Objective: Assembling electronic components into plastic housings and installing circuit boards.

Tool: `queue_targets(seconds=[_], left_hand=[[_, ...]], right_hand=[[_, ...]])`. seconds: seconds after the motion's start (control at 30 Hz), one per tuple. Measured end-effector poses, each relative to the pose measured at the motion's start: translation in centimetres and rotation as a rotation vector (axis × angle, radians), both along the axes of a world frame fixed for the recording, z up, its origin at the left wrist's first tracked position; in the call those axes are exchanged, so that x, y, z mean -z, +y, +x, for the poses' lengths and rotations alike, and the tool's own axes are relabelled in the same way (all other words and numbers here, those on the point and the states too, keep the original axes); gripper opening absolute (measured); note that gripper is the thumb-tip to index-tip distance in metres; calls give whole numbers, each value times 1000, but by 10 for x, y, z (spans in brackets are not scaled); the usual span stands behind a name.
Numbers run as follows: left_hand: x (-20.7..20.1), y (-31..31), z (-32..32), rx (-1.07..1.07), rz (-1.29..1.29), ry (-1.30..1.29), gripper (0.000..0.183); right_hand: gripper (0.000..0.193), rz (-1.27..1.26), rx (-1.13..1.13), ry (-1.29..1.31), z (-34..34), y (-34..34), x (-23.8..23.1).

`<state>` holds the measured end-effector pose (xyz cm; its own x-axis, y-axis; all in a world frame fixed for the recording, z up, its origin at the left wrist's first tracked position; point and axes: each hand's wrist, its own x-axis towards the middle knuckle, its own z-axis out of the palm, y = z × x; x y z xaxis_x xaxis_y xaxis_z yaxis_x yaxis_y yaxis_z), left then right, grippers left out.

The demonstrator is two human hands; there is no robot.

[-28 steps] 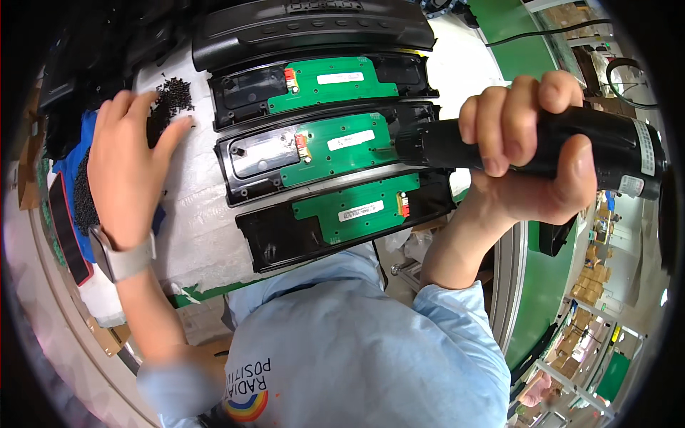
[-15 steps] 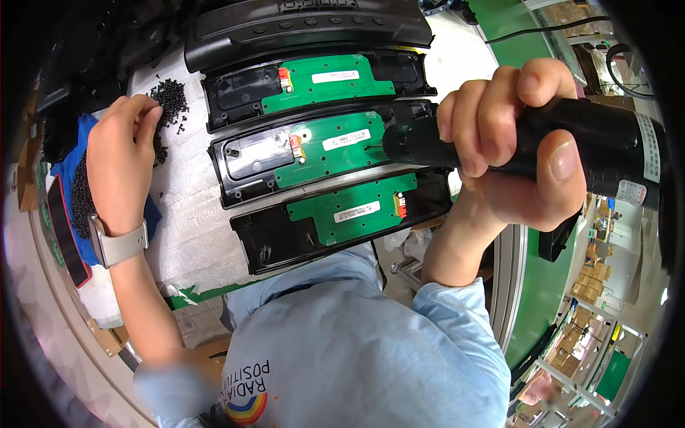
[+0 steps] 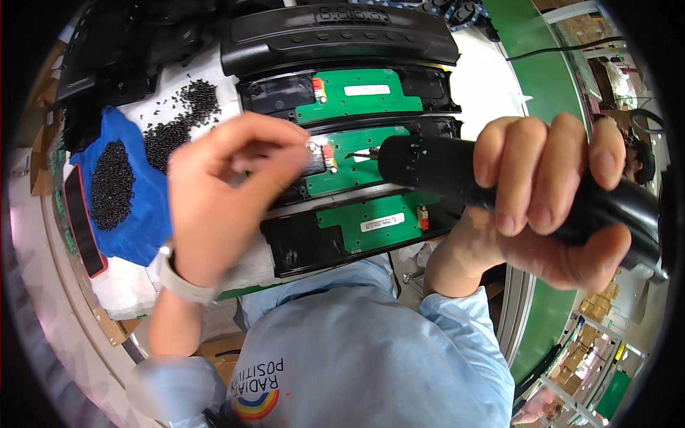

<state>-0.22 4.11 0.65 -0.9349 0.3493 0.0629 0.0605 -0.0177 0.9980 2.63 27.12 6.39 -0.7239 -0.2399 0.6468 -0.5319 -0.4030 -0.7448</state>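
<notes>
R hand (image 3: 553,196) fingers wrapped round blk power driver (image 3: 435,162), bit pointing L over green PCB (image 3: 349,176) in middle of 3 open blk panels (image 3: 437,128); can't tell if it's touching. L hand (image 3: 221,207) over that panel's L part, thumb + index tips close together; blurred, can't tell if pinching anything. Blk screws (image 3: 113,185) heaped on blue cloth (image 3: 146,239), L side of bench (image 3: 125,291).

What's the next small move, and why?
Probably bring the left hand's fingers to the metal bit: they look close but apart, and the right hand holds the screwdriver over the middle green board. Blur hides whether the fingers hold a screw.
</notes>
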Motion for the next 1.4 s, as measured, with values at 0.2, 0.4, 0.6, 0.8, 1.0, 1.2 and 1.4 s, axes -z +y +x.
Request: queue_targets(seconds=[0.2,0.4,0.6,0.8,1.0,1.2,1.4], left_hand=[[5,5,4,21,75,-82,10],[4,2,5,66,130,-135,9],[3,-2,7,114,276,-237,12],[-1,-4,9,175,116,-132,11],[5,-5,8,191,-128,302,13],[3,-4,10,42,80,-70,11],[7,-5,1,-107,-23,54,5]], right_hand=[[39,-44,11,-31,7,-19,-9],[38,-67,45,-80,11,-27,-15],[35,-294,9,-30,9,-27,-9],[33,-392,-53,-123,4,-22,-8],[31,-493,-52,-338,6,-15,-10],[32,-606,-35,-324,-5,-20,1],[39,-143,-14,-238,1,-25,0]])
